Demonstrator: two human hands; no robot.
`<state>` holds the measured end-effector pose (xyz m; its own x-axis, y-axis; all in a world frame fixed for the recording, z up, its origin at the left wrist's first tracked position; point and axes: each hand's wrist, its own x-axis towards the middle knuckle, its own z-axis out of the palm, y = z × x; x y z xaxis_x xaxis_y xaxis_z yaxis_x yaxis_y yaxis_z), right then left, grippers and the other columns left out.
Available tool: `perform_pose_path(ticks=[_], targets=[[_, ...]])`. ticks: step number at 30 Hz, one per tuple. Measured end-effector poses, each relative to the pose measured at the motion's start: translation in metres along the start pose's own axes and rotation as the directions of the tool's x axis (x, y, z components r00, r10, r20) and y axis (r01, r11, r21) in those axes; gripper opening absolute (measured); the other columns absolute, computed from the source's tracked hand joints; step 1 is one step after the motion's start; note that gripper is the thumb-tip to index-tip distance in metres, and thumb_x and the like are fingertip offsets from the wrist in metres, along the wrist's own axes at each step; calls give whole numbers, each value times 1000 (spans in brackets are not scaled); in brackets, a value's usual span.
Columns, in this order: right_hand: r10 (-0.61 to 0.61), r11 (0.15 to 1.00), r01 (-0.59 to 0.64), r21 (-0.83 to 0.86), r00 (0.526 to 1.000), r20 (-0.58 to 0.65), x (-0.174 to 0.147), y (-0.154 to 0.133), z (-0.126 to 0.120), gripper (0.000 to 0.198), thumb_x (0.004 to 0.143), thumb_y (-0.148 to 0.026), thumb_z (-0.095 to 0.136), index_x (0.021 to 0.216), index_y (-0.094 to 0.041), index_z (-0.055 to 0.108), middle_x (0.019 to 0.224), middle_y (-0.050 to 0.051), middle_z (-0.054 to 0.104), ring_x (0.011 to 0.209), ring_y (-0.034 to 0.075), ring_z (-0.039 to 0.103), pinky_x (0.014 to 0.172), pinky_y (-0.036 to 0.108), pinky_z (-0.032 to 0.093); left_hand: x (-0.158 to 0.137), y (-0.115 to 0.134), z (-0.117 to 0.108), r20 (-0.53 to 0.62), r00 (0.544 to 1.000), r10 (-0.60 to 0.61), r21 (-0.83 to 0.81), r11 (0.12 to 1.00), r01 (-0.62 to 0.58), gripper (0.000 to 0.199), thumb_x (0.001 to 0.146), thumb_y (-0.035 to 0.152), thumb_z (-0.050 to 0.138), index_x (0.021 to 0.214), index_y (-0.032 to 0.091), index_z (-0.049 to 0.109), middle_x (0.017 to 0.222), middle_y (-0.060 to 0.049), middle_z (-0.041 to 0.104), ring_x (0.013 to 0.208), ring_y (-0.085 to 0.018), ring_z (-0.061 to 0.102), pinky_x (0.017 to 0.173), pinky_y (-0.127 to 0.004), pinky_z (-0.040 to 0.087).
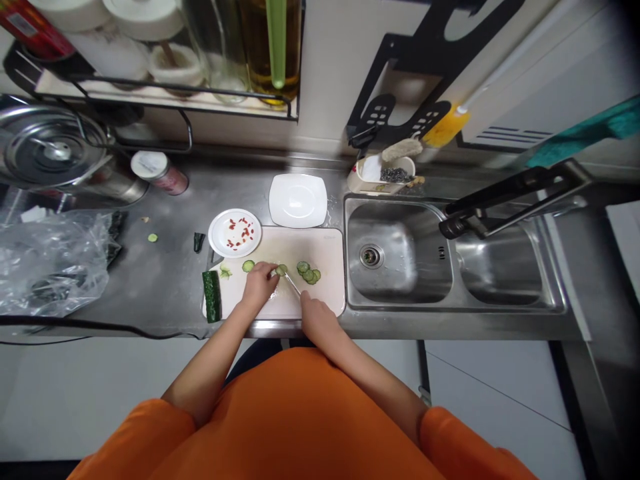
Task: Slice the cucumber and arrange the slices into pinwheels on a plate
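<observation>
On the white cutting board (333,293), my right hand (319,319) is closed round the handle of a knife (293,285), whose blade points up and to the left. A cucumber slice (281,270) lies at the blade's tip. My left hand (260,285) has its fingertips closed at this slice; part of their grip is hidden. Several cut cucumber slices (309,273) overlap to the right of the knife. Another round slice (248,265) sits just beyond my left hand, near pale green scraps (225,273). A dark green cucumber piece (212,297) lies along the board's left edge.
A round white plate with red bits (225,227) overlaps the board's upper left corner. Behind the board stands a white square plate (298,200). To the right is a double sink (400,257) with a dark faucet (480,207). Plastic bags (55,260) lie left.
</observation>
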<state>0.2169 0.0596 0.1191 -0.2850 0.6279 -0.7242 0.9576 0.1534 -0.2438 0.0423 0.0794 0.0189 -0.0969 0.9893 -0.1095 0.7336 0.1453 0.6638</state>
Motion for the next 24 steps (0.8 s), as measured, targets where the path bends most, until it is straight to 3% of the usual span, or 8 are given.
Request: perform_pose_path(ticks=[11,16,20,24], targets=[[27,999,-24,-43,996,80,-19,21,4,37,84,1,35,118,-13,43,94,14,63,98,24,60,76,29,43,5,14,-6,21,996,-85,27,996,84,18,67,15,56,83,18,65,73,-3,58,70,-17,53,69,-29,43],[54,998,-50,-43,993,101,-28,30,3,37,84,0,37,116,-15,44,93,13,63,95,23,61,72,27,42,4,21,-7,60,990,-125,-38,991,127,8,72,19,53,74,19,61,69,-1,60,66,-15,53,67,-27,42],[47,998,-44,-32,994,94,-27,32,3,38,83,1,36,116,-15,44,95,13,63,97,24,60,73,28,42,1,20,-21,54,967,-248,-151,956,253,12,75,30,57,78,19,62,72,0,65,68,-14,57,69,-25,43],[54,998,-52,-27,992,114,-26,34,3,40,81,1,37,117,-15,44,97,13,63,98,24,60,75,28,42,0,6,-45,-19,908,-419,-187,894,408,23,71,38,62,83,19,65,78,0,67,71,-14,59,72,-25,44]])
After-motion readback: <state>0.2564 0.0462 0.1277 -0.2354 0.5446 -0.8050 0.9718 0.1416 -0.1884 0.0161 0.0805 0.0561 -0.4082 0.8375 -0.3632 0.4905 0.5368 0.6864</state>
